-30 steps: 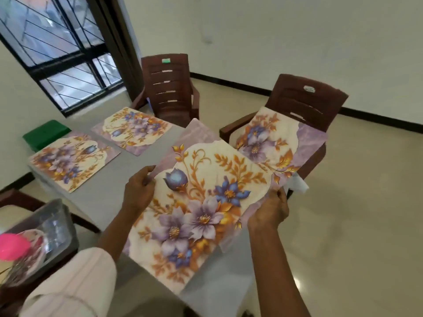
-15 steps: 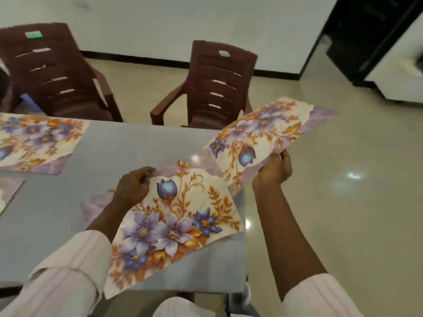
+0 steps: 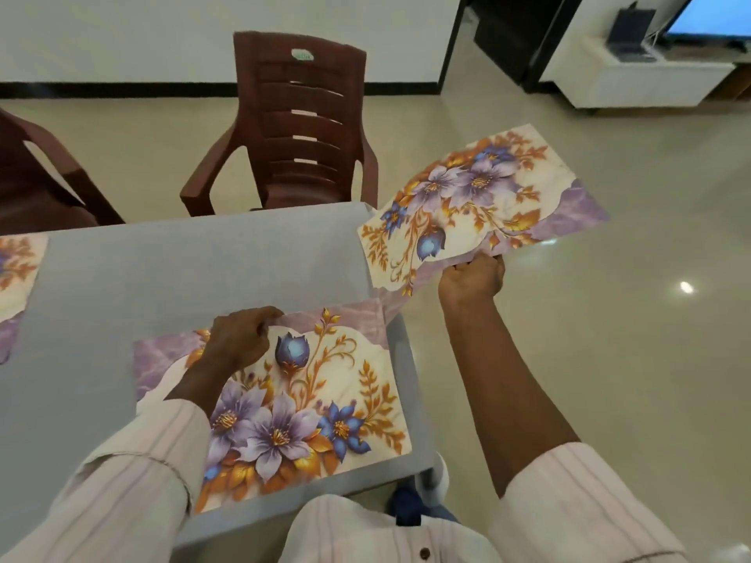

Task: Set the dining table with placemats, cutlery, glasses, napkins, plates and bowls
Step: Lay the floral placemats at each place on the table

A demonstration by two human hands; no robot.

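Observation:
A floral placemat (image 3: 309,408) lies flat on the near right corner of the grey table (image 3: 170,278). My left hand (image 3: 239,339) rests on its far edge, fingers curled and pinching that edge. My right hand (image 3: 471,278) grips the near edge of a second floral placemat (image 3: 475,205), held in the air just past the table's right edge, over the floor. A third placemat (image 3: 16,274) lies on the table at the far left, partly cut off by the frame.
A brown plastic chair (image 3: 296,123) stands at the table's far side. Another brown chair (image 3: 36,184) is at the far left. Glossy tiled floor (image 3: 609,359) spreads to the right. A white unit (image 3: 642,79) stands against the far right wall.
The two placemats have separated. The left one has come down flat onto the table corner, and my right hand has carried the other one out to the right. The view has turned right.

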